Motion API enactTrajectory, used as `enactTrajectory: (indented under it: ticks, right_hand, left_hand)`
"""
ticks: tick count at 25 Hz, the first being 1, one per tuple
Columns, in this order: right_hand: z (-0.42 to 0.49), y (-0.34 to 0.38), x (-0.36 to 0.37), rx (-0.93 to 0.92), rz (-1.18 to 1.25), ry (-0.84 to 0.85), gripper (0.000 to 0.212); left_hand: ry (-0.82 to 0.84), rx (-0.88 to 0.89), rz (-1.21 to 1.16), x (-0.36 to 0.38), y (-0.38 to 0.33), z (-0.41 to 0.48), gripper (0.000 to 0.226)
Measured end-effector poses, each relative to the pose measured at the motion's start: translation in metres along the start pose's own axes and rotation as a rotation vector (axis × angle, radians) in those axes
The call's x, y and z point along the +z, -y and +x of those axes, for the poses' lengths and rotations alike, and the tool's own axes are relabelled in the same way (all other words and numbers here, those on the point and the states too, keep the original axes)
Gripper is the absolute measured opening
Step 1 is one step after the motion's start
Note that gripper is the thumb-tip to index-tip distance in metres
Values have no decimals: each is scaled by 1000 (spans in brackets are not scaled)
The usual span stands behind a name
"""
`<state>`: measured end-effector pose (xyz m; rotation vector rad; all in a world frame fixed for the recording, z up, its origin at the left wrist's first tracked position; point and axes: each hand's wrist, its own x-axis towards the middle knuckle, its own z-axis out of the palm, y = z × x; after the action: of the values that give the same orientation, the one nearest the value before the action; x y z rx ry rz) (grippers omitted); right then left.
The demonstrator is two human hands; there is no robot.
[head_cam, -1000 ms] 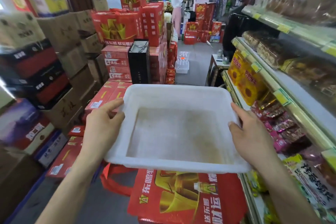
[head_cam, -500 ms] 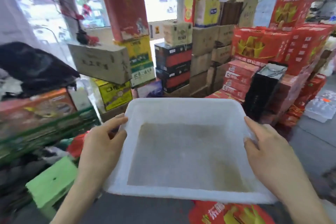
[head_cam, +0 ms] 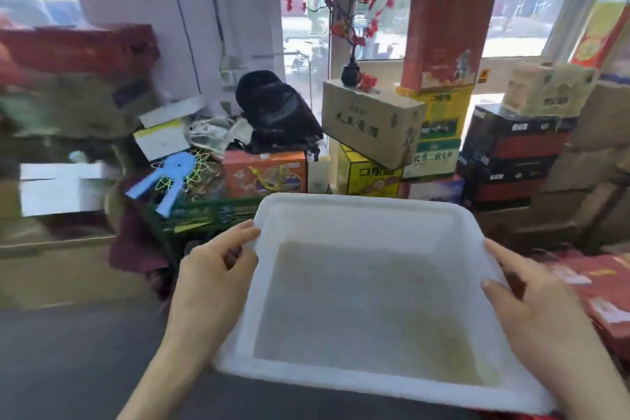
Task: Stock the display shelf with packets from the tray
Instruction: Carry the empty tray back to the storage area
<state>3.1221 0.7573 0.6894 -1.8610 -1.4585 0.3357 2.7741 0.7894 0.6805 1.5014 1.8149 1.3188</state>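
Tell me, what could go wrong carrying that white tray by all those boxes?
The left hand and right hand pinch the white tray only by its side rims, so it might slip. Swung into the stack ahead, it could knock the tilted cardboard box and the vase on it.

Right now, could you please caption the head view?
Left hand and right hand hold an empty white tray facing stacked cartons.

A dark grey floor point(head_cam: 85, 351) fills the near left. Along its far side stand goods in piles: a green box point(head_cam: 211, 215) to the left, an orange box point(head_cam: 266, 174) and a yellow box point(head_cam: 370, 174) in the middle, black-and-red boxes point(head_cam: 508, 160) and brown cartons point(head_cam: 586, 181) to the right. Red cartons point(head_cam: 600, 286) lie low at the near right. Where the piles meet the floor is hidden.
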Motion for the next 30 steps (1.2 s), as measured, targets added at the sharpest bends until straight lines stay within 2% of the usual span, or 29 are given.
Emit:
enactTrajectory:
  ticks: [6,17,22,26,30]
  right_hand:
    - [56,102,123,-188,-82,123,57]
    - [163,281,355,-509,-43,332,55]
    - [209,387,468,-740,22,490,54]
    - [211,476,553,-932,105,621,55]
    - [172,556,630,-1115,165,776,56]
  left_hand:
    - [-163,-64,66,-78,71,80,41]
    - [-458,-248,211,-197,178,210,43]
    - [-707,-323,340,-254,216,257,41]
    - [-876,-424,451,-304,246,263,44]
    - [-1041,-572,481,-353,288,246,44]
